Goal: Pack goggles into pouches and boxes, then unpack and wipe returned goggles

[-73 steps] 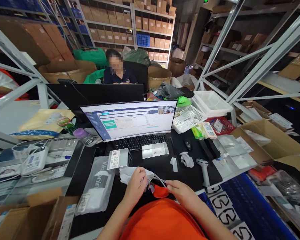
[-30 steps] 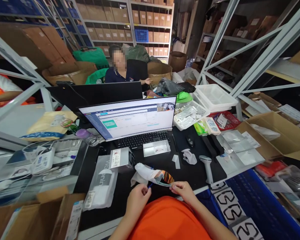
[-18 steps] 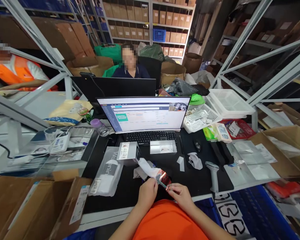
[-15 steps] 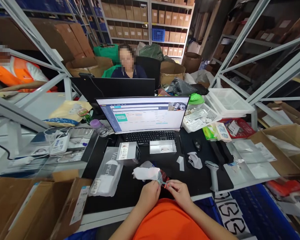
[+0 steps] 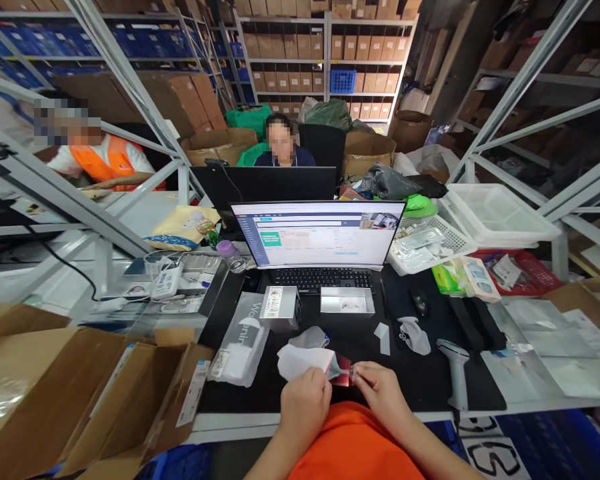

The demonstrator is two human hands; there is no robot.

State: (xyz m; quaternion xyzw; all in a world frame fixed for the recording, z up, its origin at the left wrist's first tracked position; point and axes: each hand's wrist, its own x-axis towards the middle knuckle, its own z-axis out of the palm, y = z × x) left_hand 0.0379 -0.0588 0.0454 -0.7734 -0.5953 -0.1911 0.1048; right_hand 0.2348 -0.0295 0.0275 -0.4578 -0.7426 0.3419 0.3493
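Observation:
My left hand [image 5: 306,398] is closed around the near end of a white pouch [image 5: 299,362], which stretches away to the left over the black desk mat. From the pouch's right end comes a piece of shiny red film [image 5: 341,371], spanning the gap between the hands. At its right edge, my right hand [image 5: 379,387] pinches it between thumb and fingers. Behind the pouch lies a greyish crumpled bag [image 5: 311,337]. Farther back stand a silver box with a label [image 5: 279,308] and an open white box [image 5: 347,302].
A monitor [image 5: 320,233] and keyboard [image 5: 324,280] stand ahead. Left lies a printed plastic bag [image 5: 241,337]; right are a paper slip [image 5: 383,339], crumpled grey item [image 5: 413,335], mouse [image 5: 420,302] and barcode scanner [image 5: 453,370]. Open cartons [image 5: 130,393] flank the desk. Two people sit beyond.
The camera view has swung left and up. My hands have drawn slightly apart, and more of the red film shows flat between them.

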